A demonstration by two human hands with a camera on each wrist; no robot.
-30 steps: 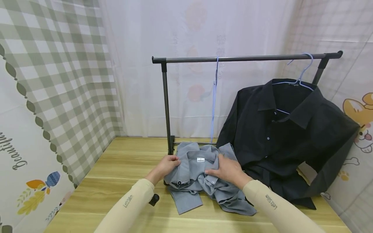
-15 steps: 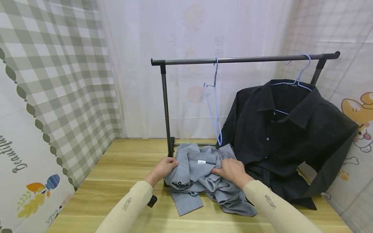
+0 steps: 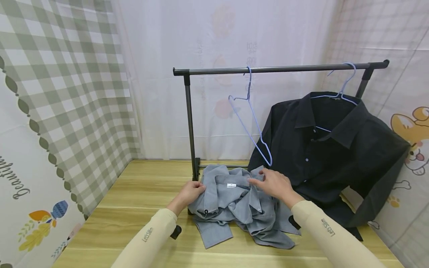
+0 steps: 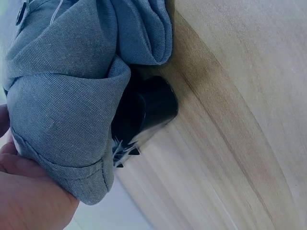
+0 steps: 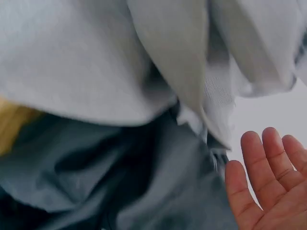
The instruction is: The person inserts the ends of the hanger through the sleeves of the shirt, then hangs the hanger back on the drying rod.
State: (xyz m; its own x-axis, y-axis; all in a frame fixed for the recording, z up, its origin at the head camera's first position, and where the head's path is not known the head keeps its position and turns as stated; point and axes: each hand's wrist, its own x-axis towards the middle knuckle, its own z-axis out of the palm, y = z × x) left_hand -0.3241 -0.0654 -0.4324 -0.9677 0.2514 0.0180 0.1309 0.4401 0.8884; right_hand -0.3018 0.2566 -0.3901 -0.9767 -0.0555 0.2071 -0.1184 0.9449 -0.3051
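Note:
A crumpled grey shirt (image 3: 228,208) lies on the table, its collar spread and a white label showing inside. My left hand (image 3: 190,192) pinches its left shoulder edge; the left wrist view shows thumb and fingers (image 4: 21,167) on a seamed fold. At the shirt's right side, my right hand (image 3: 276,184) is spread beside the collar. The right wrist view has this hand's fingers (image 5: 254,153) extended beside the draped grey cloth (image 5: 86,62), gripping nothing. Above and behind the shirt, a bare blue wire hanger (image 3: 249,85) hangs turned at an angle.
A black garment rack stands behind, its crossbar (image 3: 214,71) running across the view. On its right end a black shirt (image 3: 301,141) hangs from another blue hanger (image 3: 350,78). The rack's black foot (image 4: 153,103) stands beside the grey cloth on the wooden table (image 3: 154,182).
My right hand has let go of the collar's right side and moved right, and cloth there has spread. The bare hanger has swung from edge-on to facing forward. My left hand keeps its grip.

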